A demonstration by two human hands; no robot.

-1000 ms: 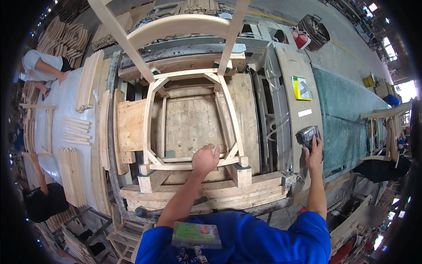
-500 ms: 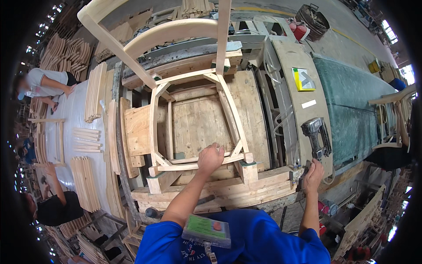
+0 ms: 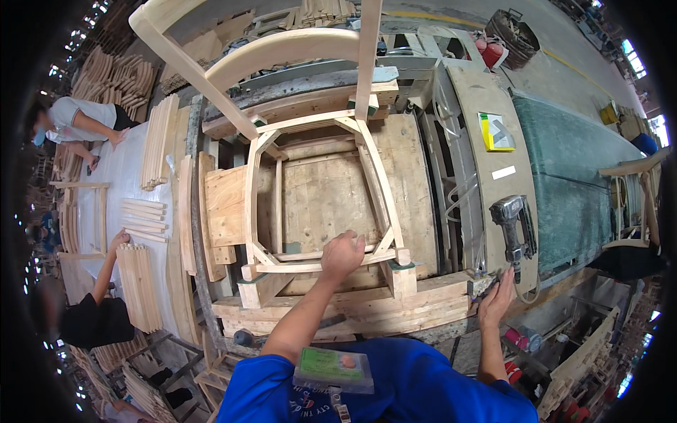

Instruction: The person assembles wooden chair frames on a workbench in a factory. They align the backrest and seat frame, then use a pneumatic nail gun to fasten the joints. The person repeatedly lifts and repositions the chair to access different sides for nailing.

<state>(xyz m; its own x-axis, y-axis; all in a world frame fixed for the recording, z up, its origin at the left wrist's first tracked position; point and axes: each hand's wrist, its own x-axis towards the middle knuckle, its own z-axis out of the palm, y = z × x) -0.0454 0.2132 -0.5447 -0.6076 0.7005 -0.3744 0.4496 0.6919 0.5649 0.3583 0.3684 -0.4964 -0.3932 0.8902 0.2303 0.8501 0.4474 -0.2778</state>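
Observation:
A pale wooden chair frame without a seat lies in the middle on a wooden jig, its curved backrest at the far side. My left hand is closed over the front rail of the frame, fingers curled and partly hidden. At the right bench edge my right hand is empty, its fingers stretched out, beside a small metal fitting. Just beyond its fingertips lies a dark pneumatic nail gun with a hose, on a narrow board.
A mallet lies at the near edge. To the left, wooden slats are stacked on a wrapped table, with two co-workers beside it. A green-topped table stands right. A yellow-edged card lies on the board.
My right hand has drawn back slightly from the nail gun's handle end, and its fingers have straightened. My left hand stays on the front rail. A co-worker's arm at left has reached toward the slats.

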